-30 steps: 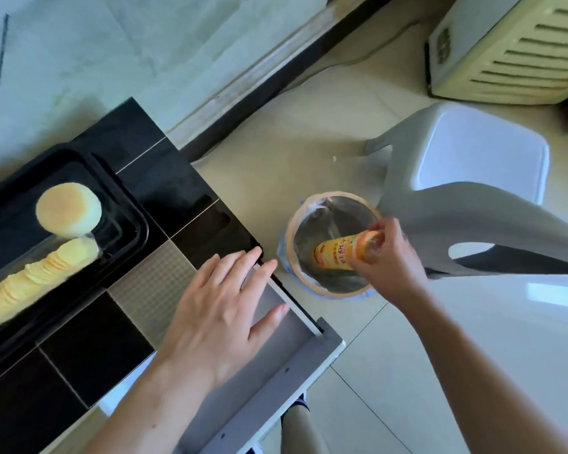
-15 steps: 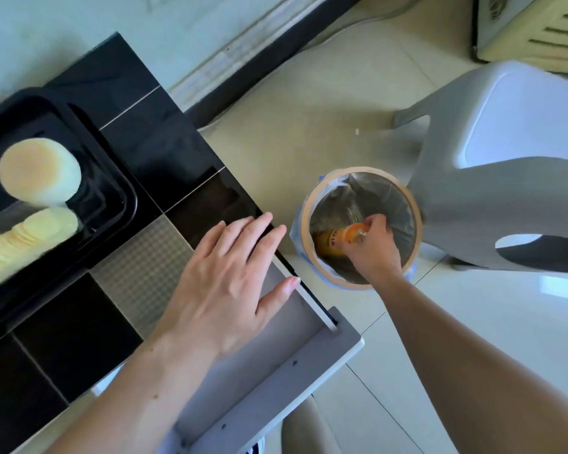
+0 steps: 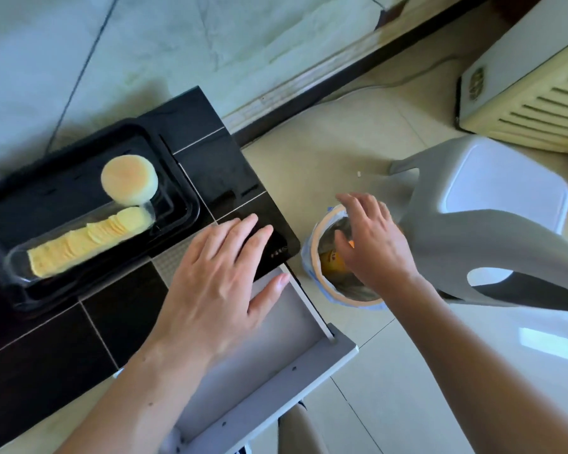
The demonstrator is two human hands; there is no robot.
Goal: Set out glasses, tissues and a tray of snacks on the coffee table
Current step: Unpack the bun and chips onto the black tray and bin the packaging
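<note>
A black tray [image 3: 10,290] lies on the dark tiled coffee table [image 3: 30,352] at the left. On the tray sit a round pale cake [image 3: 129,180] and a clear sleeve of stacked yellow chips [image 3: 86,239]. My left hand [image 3: 220,286] rests flat on the table's right corner, fingers straight. My right hand [image 3: 373,244] hovers over a small lined waste bin [image 3: 312,257] on the floor, fingers spread and holding nothing. An orange chip can [image 3: 332,262] lies inside the bin, partly hidden by my hand.
An open grey drawer [image 3: 269,352] juts from the table below my left hand. A grey plastic stool [image 3: 492,211] stands right of the bin. A cream appliance with vents [image 3: 532,93] sits at the far right. A dark baseboard runs along the wall.
My right hand lowered the orange chip can into the bin, let it go, and now lifts away with fingers spread. My left hand stayed on the table corner.
</note>
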